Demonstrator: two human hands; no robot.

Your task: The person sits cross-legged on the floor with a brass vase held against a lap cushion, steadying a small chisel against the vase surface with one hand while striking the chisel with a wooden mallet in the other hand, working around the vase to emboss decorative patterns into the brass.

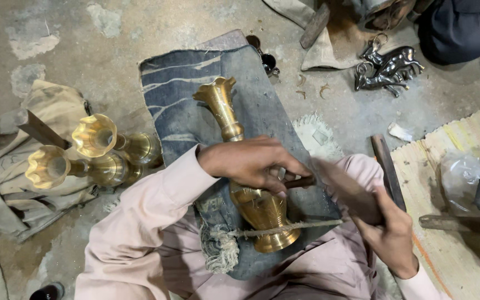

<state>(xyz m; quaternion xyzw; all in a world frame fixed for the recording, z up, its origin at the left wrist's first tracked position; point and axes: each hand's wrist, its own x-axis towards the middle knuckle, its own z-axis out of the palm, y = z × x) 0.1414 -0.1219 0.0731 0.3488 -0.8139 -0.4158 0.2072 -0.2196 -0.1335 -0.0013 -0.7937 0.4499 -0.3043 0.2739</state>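
Note:
A brass vase (234, 139) with a fluted mouth lies on a blue denim cloth (184, 94) across my lap, tied down near its base by a frayed rope (284, 228). My left hand (251, 162) rests on the vase's belly and pinches a short dark metal punch (300, 181) against the brass. At the right, my right hand (390, 233) grips the handle of a hammer (387, 166), which is blurred by motion beside the punch.
Two more brass vases (98, 153) lie on a beige cloth (56, 111) at the left. Dark metal horse figurines (390, 69) sit on the concrete floor at the upper right, near another person's clothing (462, 28). A woven mat (462, 166) with tools lies at the right.

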